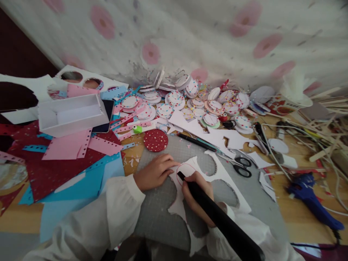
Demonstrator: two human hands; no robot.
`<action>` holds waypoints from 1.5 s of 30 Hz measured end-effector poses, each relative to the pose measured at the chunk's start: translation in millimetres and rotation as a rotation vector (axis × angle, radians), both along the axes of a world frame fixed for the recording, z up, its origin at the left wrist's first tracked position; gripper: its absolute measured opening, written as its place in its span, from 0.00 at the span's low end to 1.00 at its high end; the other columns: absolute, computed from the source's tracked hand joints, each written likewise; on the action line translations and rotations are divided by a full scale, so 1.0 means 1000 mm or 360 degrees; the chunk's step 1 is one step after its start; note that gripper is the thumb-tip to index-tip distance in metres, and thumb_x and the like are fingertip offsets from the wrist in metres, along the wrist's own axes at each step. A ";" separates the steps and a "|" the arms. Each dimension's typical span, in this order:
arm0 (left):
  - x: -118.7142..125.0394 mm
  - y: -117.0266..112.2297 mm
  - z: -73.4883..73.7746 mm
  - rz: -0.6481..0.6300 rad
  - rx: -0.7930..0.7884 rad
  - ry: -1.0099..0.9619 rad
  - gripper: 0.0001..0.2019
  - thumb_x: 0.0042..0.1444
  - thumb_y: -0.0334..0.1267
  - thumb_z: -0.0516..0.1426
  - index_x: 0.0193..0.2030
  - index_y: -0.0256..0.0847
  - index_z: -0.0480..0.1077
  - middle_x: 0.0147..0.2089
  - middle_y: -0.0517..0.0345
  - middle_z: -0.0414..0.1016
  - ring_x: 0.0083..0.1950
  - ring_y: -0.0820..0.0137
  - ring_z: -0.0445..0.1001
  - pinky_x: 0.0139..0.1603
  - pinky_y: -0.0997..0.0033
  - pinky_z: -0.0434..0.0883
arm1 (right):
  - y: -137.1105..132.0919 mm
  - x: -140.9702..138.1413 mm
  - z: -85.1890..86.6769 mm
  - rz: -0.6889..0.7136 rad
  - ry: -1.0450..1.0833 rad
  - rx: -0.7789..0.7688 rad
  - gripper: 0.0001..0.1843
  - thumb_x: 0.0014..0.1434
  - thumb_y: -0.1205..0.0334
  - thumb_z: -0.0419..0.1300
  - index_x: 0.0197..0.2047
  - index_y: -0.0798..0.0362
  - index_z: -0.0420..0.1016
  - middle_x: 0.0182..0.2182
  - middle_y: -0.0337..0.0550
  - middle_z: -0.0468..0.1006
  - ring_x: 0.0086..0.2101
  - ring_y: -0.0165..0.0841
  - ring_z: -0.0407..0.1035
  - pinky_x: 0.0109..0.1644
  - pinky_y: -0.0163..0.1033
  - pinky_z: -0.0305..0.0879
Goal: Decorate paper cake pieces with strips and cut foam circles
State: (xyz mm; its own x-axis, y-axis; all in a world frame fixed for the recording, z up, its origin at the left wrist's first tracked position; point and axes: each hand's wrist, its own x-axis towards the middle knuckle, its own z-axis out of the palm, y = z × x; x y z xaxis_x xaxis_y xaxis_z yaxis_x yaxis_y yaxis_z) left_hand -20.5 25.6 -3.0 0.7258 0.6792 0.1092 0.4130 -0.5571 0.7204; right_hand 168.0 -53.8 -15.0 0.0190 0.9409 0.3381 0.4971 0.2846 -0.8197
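My right hand (196, 194) grips a thick black marker (217, 217), its tip resting on a red circle outline (186, 170) drawn on a white sheet of paper (217, 177) with round holes cut out of it. My left hand (154, 170) lies on the sheet's left edge, fingers curled and pressing it down onto the grey cutting mat (163, 214). A dark red circle with white stars (155, 140) lies on the mat just beyond my left hand.
Black scissors (240, 166) and a black pen (195, 142) lie to the right. A pile of dotted paper circles (190, 103) sits at the back. A white box (70, 116) and pink, red and blue papers (67, 159) are left. A blue glue gun (312, 199) is right.
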 end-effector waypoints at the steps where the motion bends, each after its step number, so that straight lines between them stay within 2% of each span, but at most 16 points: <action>1: 0.000 0.000 0.000 -0.0001 0.0002 0.0000 0.15 0.68 0.37 0.49 0.57 0.39 0.70 0.46 0.48 0.71 0.50 0.62 0.69 0.52 0.62 0.68 | 0.000 0.000 0.002 -0.0007 -0.0002 0.0004 0.08 0.53 0.68 0.59 0.32 0.47 0.64 0.18 0.27 0.62 0.17 0.24 0.55 0.20 0.29 0.55; 8: 0.000 0.000 0.001 0.0006 -0.0008 -0.0001 0.15 0.67 0.37 0.49 0.57 0.39 0.70 0.47 0.48 0.70 0.50 0.62 0.69 0.52 0.62 0.67 | -0.002 0.003 0.008 0.0040 -0.0034 -0.0018 0.10 0.54 0.69 0.61 0.33 0.46 0.64 0.18 0.31 0.64 0.17 0.26 0.57 0.21 0.31 0.56; 15: 0.001 0.000 0.001 0.0009 -0.0018 -0.0015 0.15 0.67 0.36 0.50 0.56 0.39 0.70 0.46 0.48 0.71 0.49 0.62 0.69 0.52 0.61 0.68 | -0.002 0.002 0.001 0.0095 -0.0005 -0.0077 0.08 0.54 0.69 0.59 0.32 0.48 0.63 0.17 0.27 0.60 0.16 0.23 0.54 0.20 0.28 0.53; 20: 0.001 0.000 0.001 0.0014 -0.0007 -0.0016 0.14 0.67 0.36 0.50 0.56 0.39 0.70 0.46 0.48 0.70 0.50 0.62 0.70 0.52 0.62 0.68 | 0.001 0.000 0.003 0.0158 -0.0020 -0.0139 0.07 0.54 0.70 0.58 0.32 0.49 0.64 0.18 0.26 0.61 0.17 0.22 0.55 0.21 0.27 0.53; 30: 0.001 0.000 0.000 0.0012 0.0009 0.0004 0.15 0.67 0.36 0.50 0.56 0.39 0.70 0.46 0.48 0.71 0.49 0.63 0.70 0.51 0.62 0.68 | 0.002 0.005 0.007 0.0220 -0.0004 -0.0111 0.07 0.52 0.70 0.57 0.30 0.49 0.63 0.18 0.27 0.61 0.17 0.23 0.55 0.21 0.28 0.52; 40: 0.001 -0.001 0.002 0.0016 0.0033 0.0027 0.15 0.68 0.36 0.49 0.56 0.41 0.70 0.45 0.49 0.71 0.48 0.63 0.70 0.50 0.63 0.68 | 0.004 0.010 0.012 0.0380 0.0013 -0.0234 0.09 0.50 0.71 0.56 0.26 0.50 0.59 0.18 0.28 0.58 0.18 0.23 0.52 0.21 0.30 0.48; 45: -0.001 -0.001 0.001 0.0000 0.0053 0.0033 0.15 0.68 0.36 0.49 0.56 0.40 0.71 0.45 0.49 0.71 0.48 0.64 0.69 0.50 0.63 0.68 | 0.008 0.015 0.017 0.0426 0.0063 -0.0347 0.08 0.48 0.71 0.56 0.25 0.50 0.60 0.17 0.30 0.60 0.19 0.25 0.53 0.23 0.31 0.48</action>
State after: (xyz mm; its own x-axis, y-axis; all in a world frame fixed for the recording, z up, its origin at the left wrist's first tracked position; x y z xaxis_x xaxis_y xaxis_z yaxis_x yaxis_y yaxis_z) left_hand -21.6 25.0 -1.9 0.7280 0.6755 0.1170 0.4276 -0.5808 0.6927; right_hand 182.7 -46.1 1.6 -0.2290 0.9644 0.1326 0.3951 0.2166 -0.8927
